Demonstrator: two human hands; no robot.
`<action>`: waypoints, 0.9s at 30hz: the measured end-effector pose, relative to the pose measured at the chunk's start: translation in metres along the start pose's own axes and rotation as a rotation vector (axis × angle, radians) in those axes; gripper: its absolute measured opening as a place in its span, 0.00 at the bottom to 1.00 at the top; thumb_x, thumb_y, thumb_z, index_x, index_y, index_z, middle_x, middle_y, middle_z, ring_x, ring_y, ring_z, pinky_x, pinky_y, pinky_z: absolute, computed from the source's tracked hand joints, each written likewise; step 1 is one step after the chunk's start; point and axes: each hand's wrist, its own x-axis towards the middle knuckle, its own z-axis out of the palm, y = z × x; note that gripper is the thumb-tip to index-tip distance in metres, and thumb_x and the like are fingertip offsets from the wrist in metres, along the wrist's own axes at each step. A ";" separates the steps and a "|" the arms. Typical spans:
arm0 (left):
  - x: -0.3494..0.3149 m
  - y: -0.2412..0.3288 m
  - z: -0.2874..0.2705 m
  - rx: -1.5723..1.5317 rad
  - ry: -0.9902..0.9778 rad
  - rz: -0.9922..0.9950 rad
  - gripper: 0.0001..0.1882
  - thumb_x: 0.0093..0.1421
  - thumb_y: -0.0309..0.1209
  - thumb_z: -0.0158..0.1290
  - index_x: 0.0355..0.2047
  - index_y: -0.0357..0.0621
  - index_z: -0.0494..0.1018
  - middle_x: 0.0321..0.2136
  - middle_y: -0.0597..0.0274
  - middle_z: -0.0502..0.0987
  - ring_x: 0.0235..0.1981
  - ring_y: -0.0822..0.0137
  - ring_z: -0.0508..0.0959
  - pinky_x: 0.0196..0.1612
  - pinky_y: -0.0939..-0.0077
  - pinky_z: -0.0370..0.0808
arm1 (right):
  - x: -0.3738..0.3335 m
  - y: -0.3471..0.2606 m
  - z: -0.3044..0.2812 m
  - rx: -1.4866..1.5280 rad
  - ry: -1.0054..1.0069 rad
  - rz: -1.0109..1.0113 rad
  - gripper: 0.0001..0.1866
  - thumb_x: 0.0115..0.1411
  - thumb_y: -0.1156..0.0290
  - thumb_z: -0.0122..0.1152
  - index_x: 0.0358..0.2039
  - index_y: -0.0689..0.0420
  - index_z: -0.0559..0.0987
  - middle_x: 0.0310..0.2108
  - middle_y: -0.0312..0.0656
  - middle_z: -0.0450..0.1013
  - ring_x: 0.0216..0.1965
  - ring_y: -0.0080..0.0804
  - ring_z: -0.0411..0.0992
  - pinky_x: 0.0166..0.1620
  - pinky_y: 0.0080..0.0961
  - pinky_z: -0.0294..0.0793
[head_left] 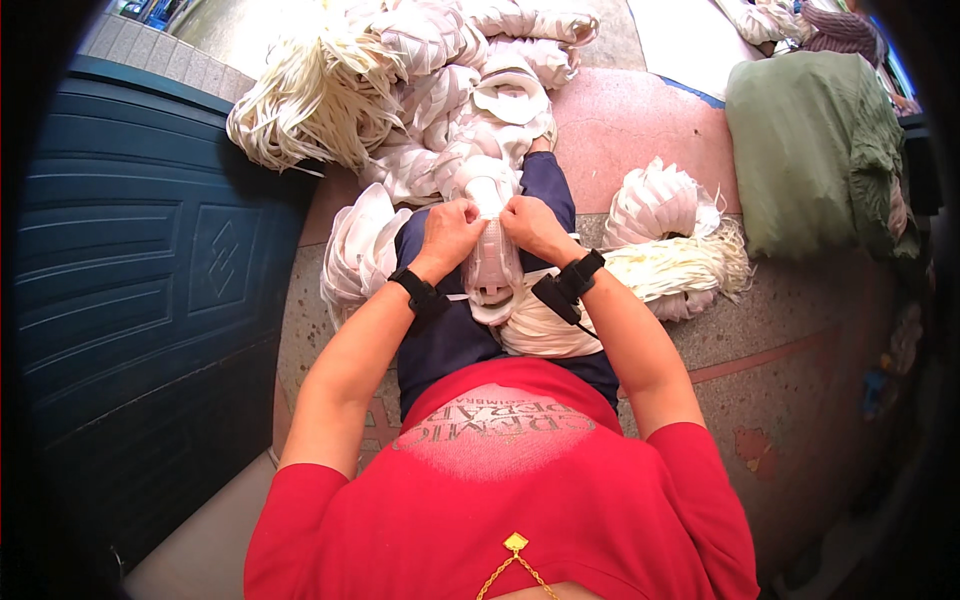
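Observation:
Across my lap lies a pale pink and white shoe upper [493, 262], with a rounded end toward my body and a white part toward my feet. My left hand [452, 236] is closed in a pinch at its left edge. Opposite it, my right hand [534, 228] also pinches, thumb and fingers together. Between the two hands runs what looks like a thin white shoelace [489, 217]; its ends are hidden in my fingers. A loose bundle of cream shoelaces [548, 318] rests over my right thigh, below my right wrist.
Ahead is a large heap of shoe uppers [430, 110] with a thick bunch of laces [315, 95]. More stacked uppers sit left [360, 250] and right [655, 205] of my legs. A dark blue panelled door [130, 240] stands left; a green-covered bulky pile [805, 150] stands right. Another person [845, 32] is far right.

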 end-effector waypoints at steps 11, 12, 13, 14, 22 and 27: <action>0.000 0.001 0.000 -0.050 0.012 -0.051 0.13 0.42 0.35 0.57 0.24 0.37 0.74 0.19 0.54 0.75 0.21 0.65 0.76 0.27 0.75 0.71 | -0.002 0.003 0.006 -0.015 0.106 -0.075 0.14 0.51 0.67 0.45 0.24 0.66 0.73 0.26 0.58 0.70 0.31 0.52 0.69 0.37 0.41 0.67; -0.001 0.001 0.000 -0.046 0.012 -0.050 0.13 0.42 0.35 0.57 0.24 0.37 0.74 0.19 0.54 0.75 0.21 0.65 0.76 0.27 0.75 0.71 | -0.002 0.003 0.007 -0.013 0.091 -0.077 0.14 0.51 0.67 0.45 0.24 0.66 0.73 0.26 0.58 0.70 0.31 0.52 0.69 0.37 0.41 0.67; -0.001 0.001 0.000 -0.047 0.012 -0.032 0.13 0.42 0.35 0.58 0.24 0.37 0.74 0.19 0.54 0.75 0.21 0.65 0.76 0.27 0.75 0.71 | -0.002 0.003 0.008 -0.015 0.133 -0.103 0.14 0.51 0.67 0.45 0.23 0.66 0.73 0.24 0.58 0.69 0.30 0.52 0.69 0.35 0.40 0.67; -0.001 0.002 -0.001 -0.043 0.011 -0.046 0.13 0.42 0.35 0.58 0.24 0.37 0.74 0.19 0.54 0.75 0.21 0.65 0.76 0.27 0.75 0.71 | -0.001 0.002 0.009 -0.022 0.185 -0.118 0.14 0.50 0.67 0.46 0.22 0.66 0.73 0.23 0.58 0.69 0.29 0.52 0.69 0.33 0.40 0.67; -0.005 0.003 -0.003 -0.091 0.021 -0.040 0.11 0.43 0.33 0.56 0.22 0.37 0.73 0.19 0.52 0.74 0.22 0.58 0.76 0.28 0.71 0.71 | 0.000 0.003 0.009 0.166 0.014 -0.083 0.13 0.51 0.68 0.47 0.24 0.65 0.75 0.24 0.55 0.70 0.30 0.51 0.70 0.36 0.40 0.67; -0.013 -0.002 -0.006 -0.121 0.044 0.014 0.11 0.44 0.32 0.55 0.26 0.37 0.73 0.22 0.51 0.74 0.26 0.57 0.75 0.30 0.69 0.70 | -0.006 0.003 0.011 0.113 0.080 -0.180 0.09 0.50 0.72 0.47 0.26 0.65 0.74 0.27 0.55 0.70 0.33 0.50 0.69 0.38 0.38 0.67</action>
